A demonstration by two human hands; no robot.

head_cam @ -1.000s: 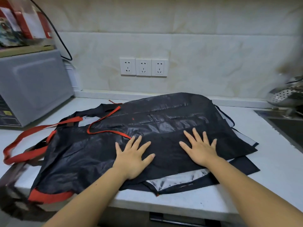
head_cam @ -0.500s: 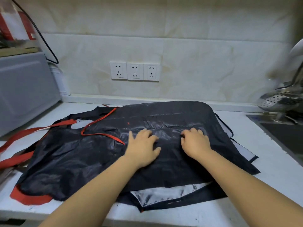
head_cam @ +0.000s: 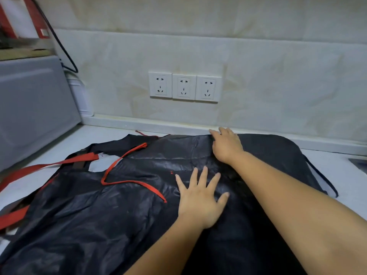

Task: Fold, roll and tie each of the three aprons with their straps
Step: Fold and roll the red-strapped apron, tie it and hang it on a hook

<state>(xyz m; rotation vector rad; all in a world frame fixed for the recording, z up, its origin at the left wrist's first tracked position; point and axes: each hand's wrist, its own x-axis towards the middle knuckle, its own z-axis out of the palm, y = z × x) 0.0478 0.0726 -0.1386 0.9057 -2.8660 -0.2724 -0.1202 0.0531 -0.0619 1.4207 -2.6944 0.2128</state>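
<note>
A pile of shiny black aprons (head_cam: 111,211) lies spread flat over the white countertop (head_cam: 341,175). A thin red strap (head_cam: 127,182) loops across the top apron, and wider red straps (head_cam: 39,167) trail off to the left. My left hand (head_cam: 200,201) presses flat on the middle of the top apron, fingers spread. My right hand (head_cam: 226,144) reaches to the apron's far edge near the wall, its fingers curled at the hem; whether it pinches the fabric I cannot tell. The lower aprons are mostly hidden under the top one.
A grey microwave (head_cam: 33,110) stands at the left with a black cable (head_cam: 59,42) behind it. Three white wall sockets (head_cam: 184,87) sit on the tiled backsplash. A sink edge (head_cam: 359,163) shows at the far right.
My right hand has slid from the apron's middle up to its far edge by the wall. My left hand has stayed flat on the fabric. The camera has moved closer and lower.
</note>
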